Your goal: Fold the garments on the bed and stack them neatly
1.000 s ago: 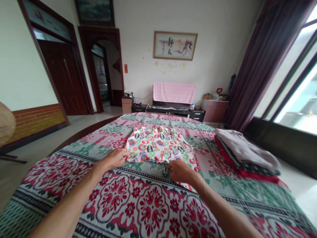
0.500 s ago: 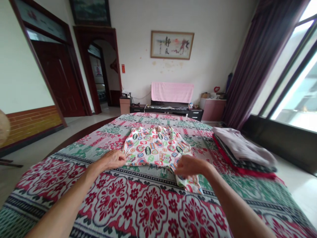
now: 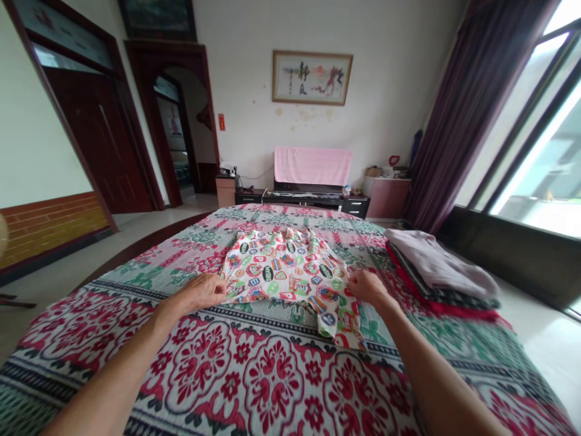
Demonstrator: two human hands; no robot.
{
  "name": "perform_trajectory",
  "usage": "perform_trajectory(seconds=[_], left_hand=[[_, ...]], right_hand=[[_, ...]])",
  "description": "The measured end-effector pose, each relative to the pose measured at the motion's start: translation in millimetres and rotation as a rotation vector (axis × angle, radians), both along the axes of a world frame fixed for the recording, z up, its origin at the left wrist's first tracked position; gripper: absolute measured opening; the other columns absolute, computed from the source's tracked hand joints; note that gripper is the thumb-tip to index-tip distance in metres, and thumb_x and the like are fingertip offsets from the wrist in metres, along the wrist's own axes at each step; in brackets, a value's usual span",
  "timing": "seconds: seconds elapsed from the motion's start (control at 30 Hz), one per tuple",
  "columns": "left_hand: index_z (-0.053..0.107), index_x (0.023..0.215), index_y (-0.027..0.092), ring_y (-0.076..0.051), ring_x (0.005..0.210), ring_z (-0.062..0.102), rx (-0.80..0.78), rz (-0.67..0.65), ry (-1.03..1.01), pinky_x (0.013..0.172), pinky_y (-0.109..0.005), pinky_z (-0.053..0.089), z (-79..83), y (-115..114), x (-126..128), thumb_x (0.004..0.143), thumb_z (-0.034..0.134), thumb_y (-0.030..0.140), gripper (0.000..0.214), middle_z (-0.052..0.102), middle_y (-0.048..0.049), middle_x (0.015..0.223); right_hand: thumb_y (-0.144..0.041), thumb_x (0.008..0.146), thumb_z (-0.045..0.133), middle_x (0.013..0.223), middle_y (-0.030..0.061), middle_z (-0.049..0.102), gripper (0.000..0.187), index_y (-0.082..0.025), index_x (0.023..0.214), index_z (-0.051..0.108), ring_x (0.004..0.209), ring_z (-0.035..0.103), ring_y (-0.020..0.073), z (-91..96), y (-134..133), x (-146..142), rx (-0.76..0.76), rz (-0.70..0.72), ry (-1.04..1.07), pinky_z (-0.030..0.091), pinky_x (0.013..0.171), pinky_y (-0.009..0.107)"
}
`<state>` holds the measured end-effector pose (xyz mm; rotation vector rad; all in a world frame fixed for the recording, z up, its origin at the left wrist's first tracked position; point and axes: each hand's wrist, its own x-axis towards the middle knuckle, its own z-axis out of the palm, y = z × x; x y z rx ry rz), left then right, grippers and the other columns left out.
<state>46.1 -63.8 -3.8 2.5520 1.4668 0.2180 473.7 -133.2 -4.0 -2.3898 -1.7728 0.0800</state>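
A small white garment (image 3: 285, 272) with a colourful cartoon print lies spread on the patterned cloth. Its top edge looks gathered, and a narrow part extends toward me at the lower right. My left hand (image 3: 204, 292) is closed at the garment's left edge, fingers pinched on the fabric. At the right edge, my right hand (image 3: 370, 287) is also closed, its fingertips against the fabric. My palms face down, so the fingertips are partly hidden.
The patterned cloth (image 3: 231, 363) covers a large table. A stack of folded clothes (image 3: 442, 266), light grey on top with dark and red below, lies at the right. A TV stand (image 3: 356, 208) with a pink cloth (image 3: 313, 165) above it stands beyond.
My right hand has moved outward to the right and slightly away, from over the garment's lower right part to its right edge. My left hand stays at the left edge.
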Motion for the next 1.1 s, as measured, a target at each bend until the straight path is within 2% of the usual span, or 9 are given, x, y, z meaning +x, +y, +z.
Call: perform_trajectory(seconds=[0.13, 0.3, 0.47, 0.57, 0.7, 0.8, 0.9, 1.0, 1.1], left_hand=[[0.067, 0.063, 0.021, -0.013, 0.062, 0.054, 0.025, 0.001, 0.032, 0.057, -0.022, 0.033, 5.4, -3, 3, 0.068, 0.055, 0.025, 0.013, 0.061, 0.0015, 0.063], [0.073, 0.086, 0.023, -0.020, 0.084, 0.060, 0.155, -0.118, -0.020, 0.076, -0.027, 0.043, 8.0, -8, 22, 0.073, 0.057, 0.024, 0.020, 0.067, -0.0036, 0.088], [0.067, 0.110, 0.026, -0.021, 0.101, 0.058, 0.273, -0.437, -0.150, 0.091, -0.032, 0.045, 1.8, -33, 81, 0.081, 0.053, 0.020, 0.032, 0.063, -0.0057, 0.114], [0.062, 0.118, 0.027, -0.022, 0.108, 0.056, 0.334, -0.617, -0.143, 0.091, -0.035, 0.047, -4.9, -53, 123, 0.082, 0.053, 0.017, 0.039, 0.060, -0.0070, 0.118], [0.061, 0.117, 0.025, -0.021, 0.098, 0.059, 0.371, -0.689, -0.100, 0.085, -0.033, 0.049, -15.3, -67, 165, 0.084, 0.050, 0.016, 0.037, 0.062, -0.0085, 0.111], [0.067, 0.103, 0.023, -0.020, 0.093, 0.060, 0.357, -0.747, -0.100, 0.082, -0.032, 0.049, -21.5, -67, 183, 0.085, 0.049, 0.017, 0.026, 0.065, -0.0070, 0.106], [0.069, 0.085, 0.020, -0.019, 0.087, 0.062, 0.287, -0.749, -0.153, 0.079, -0.030, 0.049, -24.2, -63, 193, 0.085, 0.046, 0.015, 0.024, 0.068, -0.0071, 0.097], [0.069, 0.083, 0.020, -0.017, 0.079, 0.063, 0.134, -0.613, -0.290, 0.073, -0.027, 0.047, -22.7, -59, 197, 0.082, 0.047, 0.015, 0.023, 0.071, -0.0064, 0.084], [0.071, 0.082, 0.019, -0.015, 0.070, 0.061, -0.038, -0.498, -0.390, 0.064, -0.023, 0.044, -17.2, -54, 196, 0.079, 0.050, 0.017, 0.022, 0.070, -0.0050, 0.076]], right_hand=[[-0.023, 0.072, 0.054, 0.066, 0.0061, 0.066, 0.019, -0.018, 0.068, 0.071, 0.062, 0.058, 0.0161, 7.0, -1, 9, -0.022, 0.027, -0.010, 0.032, 0.053, 0.024], [-0.011, 0.066, 0.054, 0.070, 0.0025, 0.066, 0.017, -0.016, 0.071, 0.069, 0.066, 0.055, 0.0129, -0.9, -1, 27, -0.020, 0.363, -0.002, 0.032, 0.057, 0.022], [-0.009, 0.065, 0.055, 0.079, 0.0031, 0.068, 0.022, -0.017, 0.078, 0.071, 0.071, 0.056, 0.0140, -9.4, 0, 33, 0.001, 0.568, 0.123, 0.040, 0.065, 0.022], [-0.004, 0.063, 0.050, 0.083, 0.0027, 0.071, 0.033, -0.018, 0.080, 0.074, 0.077, 0.060, 0.0152, -8.8, 0, 29, -0.010, 0.583, 0.202, 0.044, 0.071, 0.023], [-0.004, 0.062, 0.050, 0.085, 0.0018, 0.072, 0.038, -0.020, 0.084, 0.077, 0.079, 0.062, 0.0159, -5.3, -2, 27, -0.012, 0.522, 0.206, 0.045, 0.074, 0.023], [-0.008, 0.065, 0.054, 0.084, 0.0028, 0.071, 0.032, -0.019, 0.083, 0.078, 0.077, 0.062, 0.0157, -4.1, -4, 31, -0.011, 0.537, 0.203, 0.045, 0.073, 0.023], [-0.011, 0.068, 0.055, 0.083, 0.0043, 0.070, 0.029, -0.018, 0.084, 0.078, 0.077, 0.062, 0.0161, -5.0, -3, 35, 0.011, 0.528, 0.243, 0.046, 0.073, 0.024], [-0.009, 0.070, 0.053, 0.091, 0.0062, 0.071, 0.029, -0.016, 0.084, 0.077, 0.085, 0.062, 0.0171, -5.1, -3, 34, 0.093, 0.522, 0.283, 0.046, 0.079, 0.026], [-0.009, 0.067, 0.057, 0.102, 0.0073, 0.068, 0.033, -0.016, 0.094, 0.075, 0.089, 0.061, 0.0169, -2.1, -6, 29, 0.047, 0.614, 0.322, 0.047, 0.081, 0.025]])
